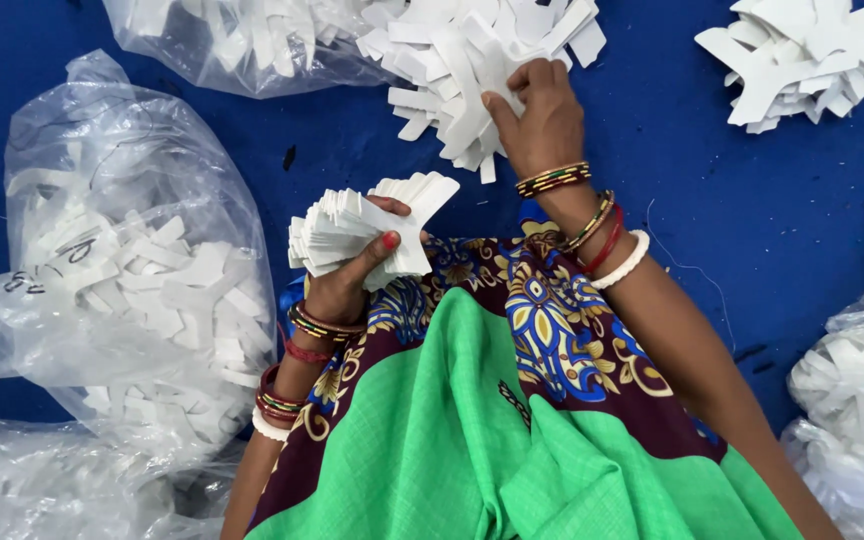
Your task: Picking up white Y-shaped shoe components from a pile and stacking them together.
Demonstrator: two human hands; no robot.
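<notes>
My left hand (347, 275) grips a thick fanned stack of white cut pieces (362, 222), thumb across its front, held above my lap. My right hand (542, 120) reaches forward onto a loose pile of the same white pieces (462, 75) on the blue floor covering (712, 200), its fingers pinching one piece at the pile's right side. Both wrists carry several coloured bangles. Green and patterned cloth (492, 420) covers my lap below the hands.
A large clear plastic bag (122, 270) full of white pieces lies at the left, another bag (242, 40) at the top. A second loose pile (802, 55) sits at the top right. More bagged pieces (857, 390) rest at the right edge.
</notes>
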